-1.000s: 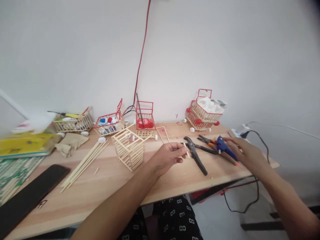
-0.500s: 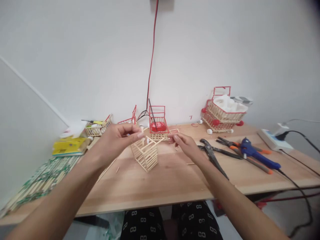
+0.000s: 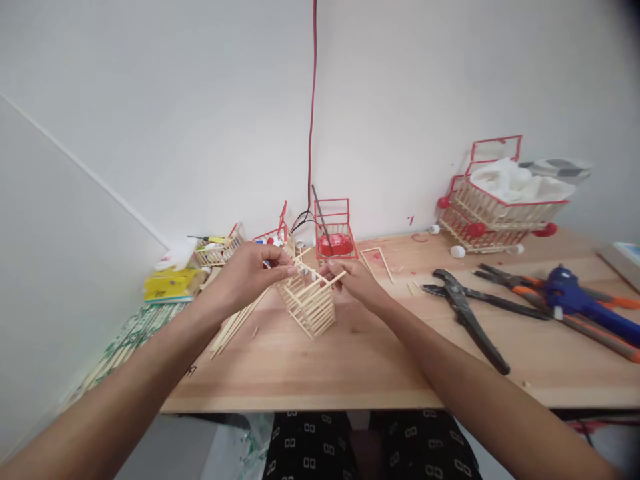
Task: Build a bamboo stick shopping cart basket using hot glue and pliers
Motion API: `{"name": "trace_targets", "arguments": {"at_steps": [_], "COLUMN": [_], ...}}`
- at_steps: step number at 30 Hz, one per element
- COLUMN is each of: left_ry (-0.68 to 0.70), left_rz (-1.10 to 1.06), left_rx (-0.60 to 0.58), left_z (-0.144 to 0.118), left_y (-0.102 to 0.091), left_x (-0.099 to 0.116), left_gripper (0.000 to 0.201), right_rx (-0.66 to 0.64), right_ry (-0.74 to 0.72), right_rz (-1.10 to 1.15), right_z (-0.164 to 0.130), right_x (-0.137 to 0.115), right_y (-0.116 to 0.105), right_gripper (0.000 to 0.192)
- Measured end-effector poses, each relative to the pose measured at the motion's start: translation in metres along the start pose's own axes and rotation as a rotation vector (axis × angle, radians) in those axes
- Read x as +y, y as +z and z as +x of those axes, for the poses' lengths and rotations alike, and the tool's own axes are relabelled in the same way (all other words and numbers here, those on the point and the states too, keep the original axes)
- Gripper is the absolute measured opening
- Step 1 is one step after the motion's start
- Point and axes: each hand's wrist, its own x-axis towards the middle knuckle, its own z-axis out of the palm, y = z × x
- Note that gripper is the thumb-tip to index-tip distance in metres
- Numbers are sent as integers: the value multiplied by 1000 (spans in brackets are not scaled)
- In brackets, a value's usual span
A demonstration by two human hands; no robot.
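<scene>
Wooden table [image 3: 380, 360], spanning the scene. Stick cage [image 3: 309, 301], centre, resting on the table between both hands. Black pliers [image 3: 467, 317] and blue glue gun [image 3: 583, 303], right, well apart from the cage. Left hand [image 3: 250, 273], fingers pinched at the cage's upper left edge. Right hand [image 3: 353, 283], fingertips narrowed on a thin stick [image 3: 334, 279] at the cage's top right.

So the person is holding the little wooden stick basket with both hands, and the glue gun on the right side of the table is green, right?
Not quite. The head view shows both hands, left hand and right hand, at the wooden stick basket, but the glue gun on the right is blue, not green.
</scene>
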Motion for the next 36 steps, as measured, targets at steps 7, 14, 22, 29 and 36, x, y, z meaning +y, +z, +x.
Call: {"name": "trace_targets", "arguments": {"at_steps": [7, 14, 22, 29, 36], "left_ry": [18, 6, -7, 12, -15], "left_rz": [55, 98, 195, 210, 188], "left_rx": [-12, -43, -80, -109, -102], "left_z": [4, 4, 6, 9, 9], "left_y": [0, 1, 1, 2, 8], "left_x": [1, 3, 4, 2, -2], "left_gripper": [20, 21, 21, 21, 21], "right_rx": [-36, -77, -92, -130, -170], "right_ry": [10, 66, 76, 99, 67], "right_rz": [-70, -4, 48, 57, 58], "right_z": [-14, -18, -20, -23, -23], "right_x": [-7, -8, -9, -16, -18], "right_y": [8, 16, 17, 18, 17], "right_gripper": [44, 45, 43, 44, 41]}}
